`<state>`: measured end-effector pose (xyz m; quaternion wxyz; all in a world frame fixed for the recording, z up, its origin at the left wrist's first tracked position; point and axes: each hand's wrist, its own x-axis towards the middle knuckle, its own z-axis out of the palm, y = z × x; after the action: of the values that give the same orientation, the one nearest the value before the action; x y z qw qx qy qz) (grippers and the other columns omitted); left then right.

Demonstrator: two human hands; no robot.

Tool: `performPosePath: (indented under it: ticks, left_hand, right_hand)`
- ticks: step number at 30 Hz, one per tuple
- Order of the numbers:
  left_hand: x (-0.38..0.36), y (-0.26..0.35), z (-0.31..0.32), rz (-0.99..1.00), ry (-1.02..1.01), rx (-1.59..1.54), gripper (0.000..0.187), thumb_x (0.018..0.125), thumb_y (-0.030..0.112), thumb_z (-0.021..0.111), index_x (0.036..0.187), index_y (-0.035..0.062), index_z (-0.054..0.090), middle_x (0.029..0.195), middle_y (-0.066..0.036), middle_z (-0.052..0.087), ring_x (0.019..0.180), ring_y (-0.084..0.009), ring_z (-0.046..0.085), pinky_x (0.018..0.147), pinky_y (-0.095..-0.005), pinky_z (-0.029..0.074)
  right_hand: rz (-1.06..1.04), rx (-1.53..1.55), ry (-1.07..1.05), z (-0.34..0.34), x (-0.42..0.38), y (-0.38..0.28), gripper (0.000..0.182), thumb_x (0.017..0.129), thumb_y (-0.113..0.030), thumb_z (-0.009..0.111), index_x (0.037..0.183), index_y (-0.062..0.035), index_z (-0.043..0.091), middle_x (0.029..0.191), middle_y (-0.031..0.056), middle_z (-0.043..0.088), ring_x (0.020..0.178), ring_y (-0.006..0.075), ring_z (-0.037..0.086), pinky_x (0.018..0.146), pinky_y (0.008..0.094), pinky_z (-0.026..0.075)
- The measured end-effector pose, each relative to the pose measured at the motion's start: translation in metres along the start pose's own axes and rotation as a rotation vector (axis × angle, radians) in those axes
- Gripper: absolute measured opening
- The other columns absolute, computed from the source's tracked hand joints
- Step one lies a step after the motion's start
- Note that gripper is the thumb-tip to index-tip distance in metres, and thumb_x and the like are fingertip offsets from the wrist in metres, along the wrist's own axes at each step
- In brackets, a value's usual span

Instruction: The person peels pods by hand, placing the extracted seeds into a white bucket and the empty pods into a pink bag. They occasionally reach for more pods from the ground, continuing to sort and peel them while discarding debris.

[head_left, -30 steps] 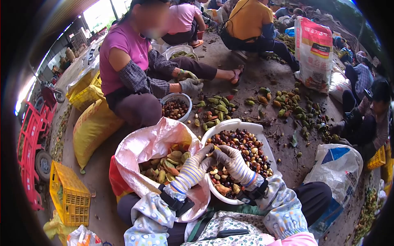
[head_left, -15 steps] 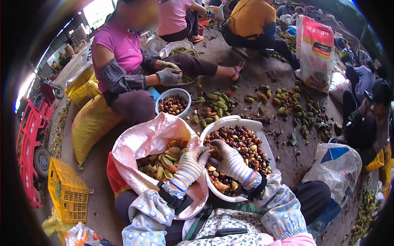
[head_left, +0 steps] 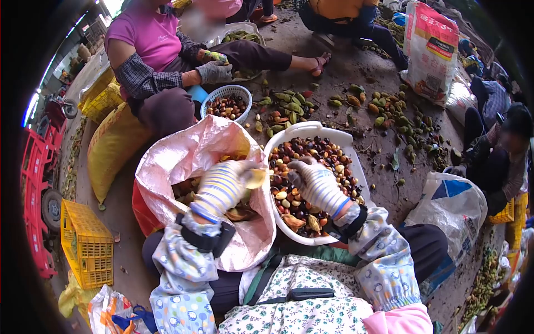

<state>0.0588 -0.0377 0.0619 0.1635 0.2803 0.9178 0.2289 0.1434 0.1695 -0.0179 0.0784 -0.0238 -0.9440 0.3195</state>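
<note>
My left hand (head_left: 222, 187), in a striped glove and smeared by motion, is over the open pink-white woven sack (head_left: 158, 167). At its fingertips is a pale yellow piece of husk (head_left: 256, 178). Split husks (head_left: 242, 212) lie inside the sack, partly hidden by the hand. My right hand (head_left: 318, 185), gloved in stripes with dark grey fingertips, hovers above the white basin (head_left: 361, 167). Its fingers are curled together, and whatever they hold is hidden. Brown and cream seeds (head_left: 311, 147) fill the basin, with a few husk pieces near its front rim.
Across from me a person in a pink shirt (head_left: 153, 39) handles a pod beside a blue basket (head_left: 245, 114) of seeds. Green pods (head_left: 292, 106) lie on the ground. A yellow crate (head_left: 89, 245) stands left, a white-blue sack (head_left: 450, 206) right. Other people sit around.
My hands have parted. The left has moved left over the sack with a piece of husk, while the right stays above the basin. The view has shifted slightly.
</note>
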Motion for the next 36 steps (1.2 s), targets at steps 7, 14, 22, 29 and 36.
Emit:
performPosePath:
  ticks: [7, 14, 22, 29, 36]
  left_hand:
    - [-0.005, -0.042, -0.021, -0.115, 0.153, 0.373, 0.027, 0.087, 0.022, 0.052, 0.109, 0.0107, 0.062, 0.096, -0.017, 0.065, 0.091, -0.0356, 0.061, 0.081, -0.0422, 0.047]
    - [-0.003, 0.003, 0.015, 0.214, 0.074, -0.002, 0.030, 0.085, 0.024, 0.061, 0.108, 0.0053, 0.062, 0.092, -0.019, 0.065, 0.086, -0.0342, 0.063, 0.077, -0.0385, 0.049]
    - [-0.004, 0.021, 0.054, 0.343, -0.194, -0.033, 0.033, 0.088, 0.022, 0.057, 0.117, 0.0063, 0.057, 0.104, -0.019, 0.062, 0.098, -0.0343, 0.060, 0.084, -0.0390, 0.047]
    - [-0.002, 0.024, 0.060, 0.323, -0.318, -0.159, 0.036, 0.090, 0.013, 0.053, 0.125, 0.0049, 0.051, 0.111, -0.017, 0.061, 0.105, -0.0278, 0.058, 0.090, -0.0335, 0.044]
    - [0.002, 0.019, 0.055, 0.126, -0.348, -0.985, 0.037, 0.088, 0.009, 0.061, 0.123, 0.0008, 0.054, 0.106, -0.005, 0.062, 0.095, -0.0113, 0.056, 0.084, -0.0234, 0.045]
  right_hand:
    - [-0.011, -0.412, -0.796, 0.012, -0.030, -0.022, 0.035, 0.077, -0.034, 0.064, 0.100, -0.0077, 0.065, 0.088, 0.0149, 0.067, 0.085, 0.0272, 0.066, 0.069, 0.0464, 0.051]
    - [-0.041, -0.386, -0.689, 0.038, -0.062, 0.005, 0.029, 0.077, -0.024, 0.065, 0.097, -0.0031, 0.064, 0.101, 0.0196, 0.059, 0.089, 0.0332, 0.062, 0.069, 0.0432, 0.052]
    - [-0.097, -0.298, -0.745, 0.022, -0.053, 0.012, 0.022, 0.079, -0.023, 0.063, 0.091, -0.0054, 0.062, 0.081, 0.0160, 0.063, 0.080, 0.0337, 0.063, 0.066, 0.0426, 0.050]
    - [-0.211, 0.196, -0.516, -0.059, -0.020, -0.012, 0.024, 0.072, -0.009, 0.073, 0.093, -0.0040, 0.063, 0.082, 0.0122, 0.064, 0.076, 0.0239, 0.063, 0.071, 0.0320, 0.050]
    - [-0.010, 1.010, -0.134, -0.070, -0.025, -0.025, 0.038, 0.081, -0.006, 0.068, 0.116, -0.0031, 0.054, 0.098, 0.0029, 0.063, 0.087, 0.0109, 0.060, 0.081, 0.0271, 0.050]
